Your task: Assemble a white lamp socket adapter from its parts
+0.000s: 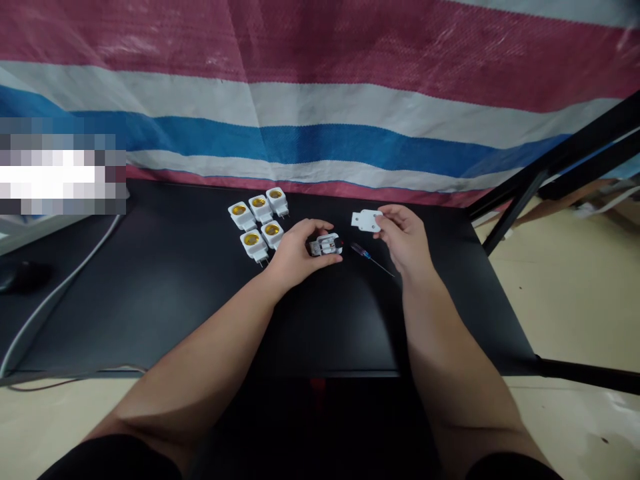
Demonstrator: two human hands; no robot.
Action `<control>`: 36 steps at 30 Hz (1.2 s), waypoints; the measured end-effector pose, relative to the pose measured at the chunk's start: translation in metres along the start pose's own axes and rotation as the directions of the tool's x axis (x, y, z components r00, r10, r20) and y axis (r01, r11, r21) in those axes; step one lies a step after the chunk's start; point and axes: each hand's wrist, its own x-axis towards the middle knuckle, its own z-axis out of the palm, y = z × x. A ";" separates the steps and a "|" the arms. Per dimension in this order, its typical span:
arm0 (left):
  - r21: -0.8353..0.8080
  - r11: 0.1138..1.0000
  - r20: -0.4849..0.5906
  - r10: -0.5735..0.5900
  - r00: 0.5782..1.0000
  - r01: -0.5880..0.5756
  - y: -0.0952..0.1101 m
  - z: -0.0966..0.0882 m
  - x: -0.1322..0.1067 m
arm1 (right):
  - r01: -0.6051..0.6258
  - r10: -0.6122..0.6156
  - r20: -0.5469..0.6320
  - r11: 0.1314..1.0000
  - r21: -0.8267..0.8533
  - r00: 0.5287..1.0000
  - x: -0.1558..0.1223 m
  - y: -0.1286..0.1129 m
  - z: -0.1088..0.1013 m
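head view. left hand (295, 257) rests on the table (175, 300), fingers curled shut around the sides of an open body (326, 245) of a plug-in socket, metal innards facing up. right hand (407, 240) is just above the table and pinches a white cover (367, 220) by its right edge between thumb and fingertips. cover and body are near each other but apart. a screwdriver (369, 256) lies on the table between the hands, touched by neither. five closed sockets (260, 223) with brass throats stand in a cluster just left of the left hand. a cable (60, 287) runs along the table's left side; a striped tarp (320, 80) hangs behind.

judgement: the work in hand concerns cover and body. it likely goes best with the body held flat against the table, so loose inner parts do not spill. the cover is best held by its edges, square to the body, so the outlines can be matched by eye. the screwdriver seems well placed for the right hand.
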 end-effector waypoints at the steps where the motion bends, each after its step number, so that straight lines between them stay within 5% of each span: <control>1: -0.004 1.000 0.004 0.006 1.000 -0.006 0.000 0.000 0.000 | -0.026 0.024 -0.021 0.997 -0.070 0.999 0.006 0.006 -0.008; 6: 0.025 1.000 0.047 0.016 0.999 -0.017 0.005 -0.004 0.002 | -0.156 0.117 -0.113 0.876 -0.457 0.987 0.022 0.029 -0.040; 11: 0.038 0.999 0.062 -0.004 0.998 0.001 0.010 -0.004 0.001 | -0.021 -0.106 -0.130 0.692 -0.722 0.986 0.016 0.019 -0.041; 14: 0.042 0.999 0.052 -0.014 0.999 0.012 0.008 -0.003 0.001 | 0.147 -0.265 -0.073 0.722 -0.676 0.962 0.005 0.000 -0.028; 16: 0.035 0.999 0.049 -0.031 0.998 0.029 0.006 -0.002 0.001 | 0.326 -0.320 0.104 0.792 -0.516 0.942 -0.006 -0.012 -0.015; 18: -0.024 0.997 0.063 -0.068 0.996 0.070 0.004 -0.001 0.000 | 0.451 -0.321 0.383 0.833 -0.321 0.866 -0.017 -0.021 -0.002; 20: -0.107 0.986 0.083 -0.118 0.990 0.127 0.002 0.001 0.000 | 0.492 -0.310 0.521 0.832 -0.256 0.796 -0.025 -0.024 0.009; 27: -0.443 0.814 0.209 -0.314 0.926 0.376 0.003 0.002 0.000 | 0.440 -0.296 0.450 0.859 -0.260 0.843 -0.027 -0.018 0.015; 36: -0.586 0.602 0.297 -0.463 0.835 0.543 0.001 0.004 0.000 | 0.466 -0.269 0.548 0.847 -0.257 0.792 -0.027 -0.022 0.014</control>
